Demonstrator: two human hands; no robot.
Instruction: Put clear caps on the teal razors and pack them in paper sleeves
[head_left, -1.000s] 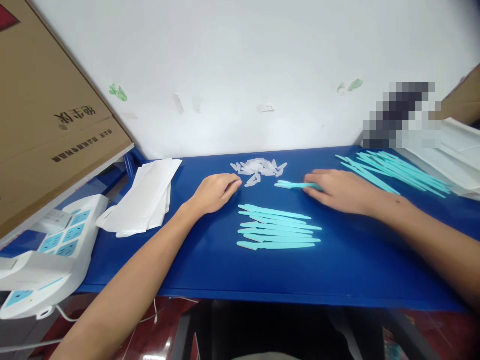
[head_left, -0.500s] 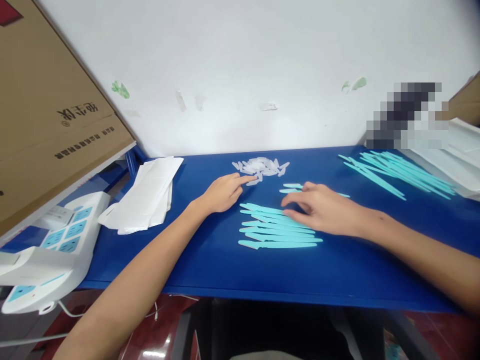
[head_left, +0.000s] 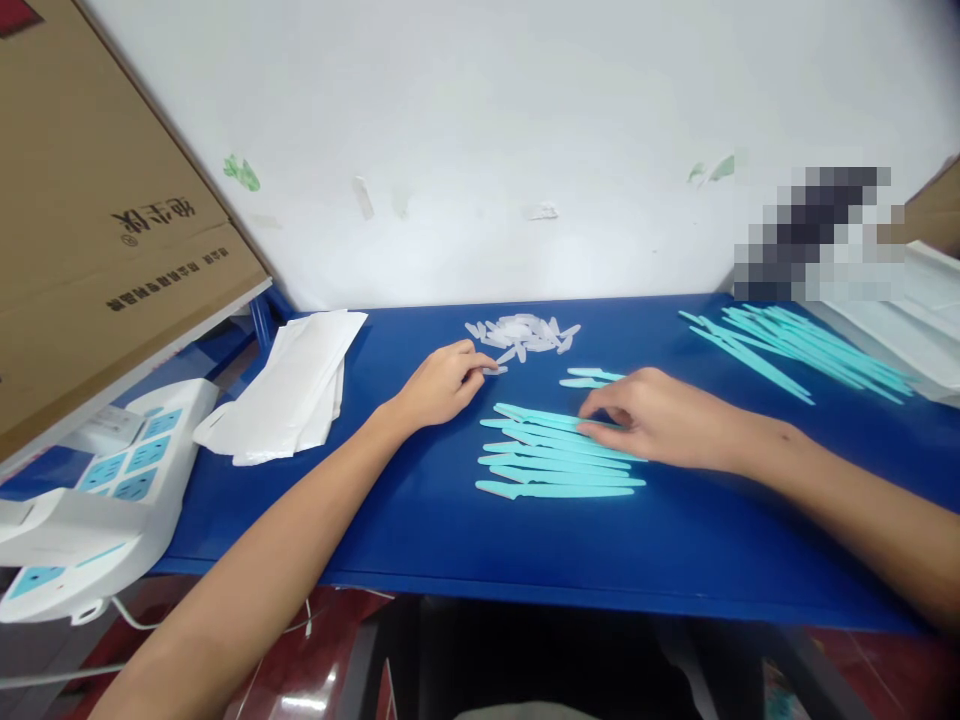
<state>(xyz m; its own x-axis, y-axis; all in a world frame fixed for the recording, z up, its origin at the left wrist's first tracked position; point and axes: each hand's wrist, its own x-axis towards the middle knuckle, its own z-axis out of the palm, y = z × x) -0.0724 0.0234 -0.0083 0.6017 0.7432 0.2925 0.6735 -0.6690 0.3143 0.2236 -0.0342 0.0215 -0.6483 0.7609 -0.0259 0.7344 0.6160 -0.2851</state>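
Observation:
A row of turquoise eyebrow razors [head_left: 555,490] lies on the blue table in front of me, blades pointing left. My right hand [head_left: 637,418] is closed, thumb and index finger pinching the topmost eyebrow razor of that row. Part of this razor is hidden under the palm. My left hand [head_left: 444,385] has its index fingertip and thumb at a small translucent blade cap [head_left: 498,371], which lies apart from the others. Just beyond it is a loose pile of translucent caps [head_left: 521,332]. Two more razors [head_left: 589,383] lie behind my right hand, partly covered by it.
White paper-like sheets [head_left: 292,390] lie on the left, beside a white power strip [head_left: 191,420] and a large cardboard box [head_left: 112,230]. At the right is a heap of turquoise razors [head_left: 817,350] beside a white tray [head_left: 930,330]. A white wall [head_left: 480,150] closes off the back.
My left hand has pulled one translucent cap a little left, away from the pile. My right hand has moved slightly right and now pinches the top razor, which has shifted right.

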